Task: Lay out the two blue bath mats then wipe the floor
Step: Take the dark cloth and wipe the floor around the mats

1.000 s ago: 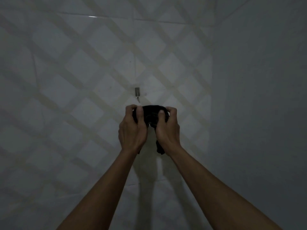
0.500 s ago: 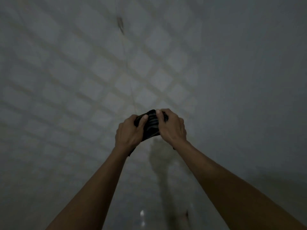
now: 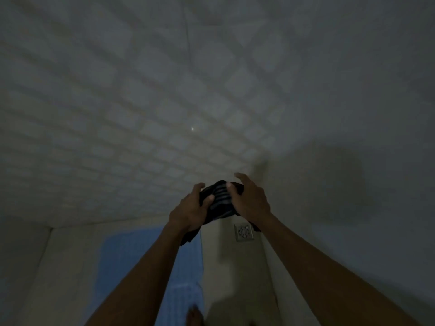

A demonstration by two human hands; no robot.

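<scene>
Dim bathroom corner seen from above the person's outstretched forearms. Both hands meet at mid-height over the floor, sharing one dark striped cloth bunched between them. The left hand grips the cloth's left side, thumb laid across the front and fingers curled behind it; a dark tail of the fabric hangs down below this wrist. The right hand pinches the cloth's right side with the thumb on the striped face, while its index finger is lifted clear above the bundle. The hands are close together, separated only by the exposed stripes.

One blue bath mat lies flat on the floor toward the left, its far edge near the foot of the tiled wall and its right edge running alongside a bare strip of floor; the left forearm crosses over it. A second mat cannot be made out. A square metal floor drain sits in the far part of the floor, close to the wall, just beneath the right wrist. A bare foot shows at the mat's near right edge. The plain wall closes the right side, carrying the hands' shadow.
</scene>
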